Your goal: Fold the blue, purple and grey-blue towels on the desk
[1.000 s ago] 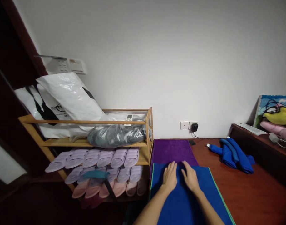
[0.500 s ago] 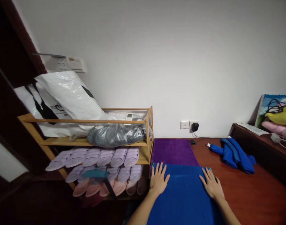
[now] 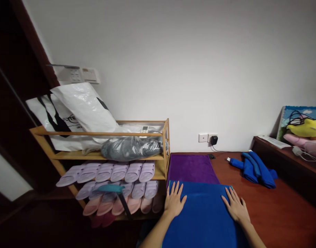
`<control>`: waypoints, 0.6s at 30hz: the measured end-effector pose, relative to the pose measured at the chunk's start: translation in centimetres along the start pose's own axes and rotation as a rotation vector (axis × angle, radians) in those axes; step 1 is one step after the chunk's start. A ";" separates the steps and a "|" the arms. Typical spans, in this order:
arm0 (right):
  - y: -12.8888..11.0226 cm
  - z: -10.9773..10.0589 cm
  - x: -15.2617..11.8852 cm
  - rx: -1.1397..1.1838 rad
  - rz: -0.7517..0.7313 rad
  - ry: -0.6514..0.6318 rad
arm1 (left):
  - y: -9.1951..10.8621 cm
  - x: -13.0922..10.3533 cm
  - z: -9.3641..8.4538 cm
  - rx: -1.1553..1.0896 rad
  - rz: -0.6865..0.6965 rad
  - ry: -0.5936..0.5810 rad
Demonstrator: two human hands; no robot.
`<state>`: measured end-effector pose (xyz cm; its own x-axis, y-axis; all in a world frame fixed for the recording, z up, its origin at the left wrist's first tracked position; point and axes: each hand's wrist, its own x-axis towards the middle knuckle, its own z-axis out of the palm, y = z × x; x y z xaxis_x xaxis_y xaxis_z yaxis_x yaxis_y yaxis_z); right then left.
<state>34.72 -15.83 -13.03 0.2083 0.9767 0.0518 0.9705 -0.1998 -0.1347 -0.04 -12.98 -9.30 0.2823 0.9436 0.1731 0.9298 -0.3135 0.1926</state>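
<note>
The view is filled mostly by the wall, below which the table is seen on the right and the rack, loaded with slippers, on the left. On the table, beside the rack, the blue cloth is spread flat, its near end cut off by the bottom of the view. Beyond it the purple cloth is laid, its near part apparently overlapped by the blue cloth. Well to the right, a blue bundle is left untouched.

The main change is found in the hands. A second ago they were placed close together near the middle of the far edge; now the left hand is set at the far left corner and the right hand at the far right corner. Both are open, palms down, fingers spread, with nothing gripped. Compared with half a second ago, their placing is hardly altered.

From this, the blue cloth is judged to be smoothed outward, its far part now nearly even. Little green edging is shown beyond the corners, as the sides are largely covered by the arms, so their straightness cannot be told.
</note>
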 end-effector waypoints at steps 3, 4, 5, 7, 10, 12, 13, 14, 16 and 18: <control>0.2 -0.1 -1.1 -0.015 0.001 -0.005 | 0.3 -0.8 -0.1 -0.004 0.007 0.002; 0.3 -0.1 -1.5 -0.016 0.001 -0.003 | 0.4 -1.2 -0.2 -0.002 0.010 0.002; 0.4 -0.1 -1.9 -0.015 0.001 0.001 | 0.5 -1.5 -0.2 -0.001 0.014 0.003; 0.6 -0.1 -2.9 -0.009 0.006 0.014 | 0.7 -2.3 -0.3 -0.004 0.022 0.004; 0.9 0.0 -4.3 0.015 0.004 0.043 | 0.9 -3.6 -0.4 -0.011 0.034 0.006; 1.2 0.2 -5.2 0.035 -0.006 0.060 | 1.0 -4.5 -0.4 -0.007 0.044 0.013; 1.3 0.4 -5.7 0.042 -0.010 0.070 | 1.0 -4.9 -0.5 -0.002 0.049 0.016; 1.5 0.5 -6.1 0.047 -0.012 0.079 | 1.1 -5.4 -0.6 0.003 0.054 0.019; 1.9 0.9 -6.9 0.046 -0.025 0.092 | 1.3 -6.4 -0.7 0.013 0.060 0.022; 2.3 1.2 -7.8 0.044 -0.046 0.103 | 1.4 -7.3 -1.0 0.014 0.067 0.022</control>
<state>35.21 -23.86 -14.97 0.1771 0.9712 0.1596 0.9736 -0.1491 -0.1727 -1.02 -20.42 -9.33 0.3387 0.9180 0.2062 0.9124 -0.3740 0.1663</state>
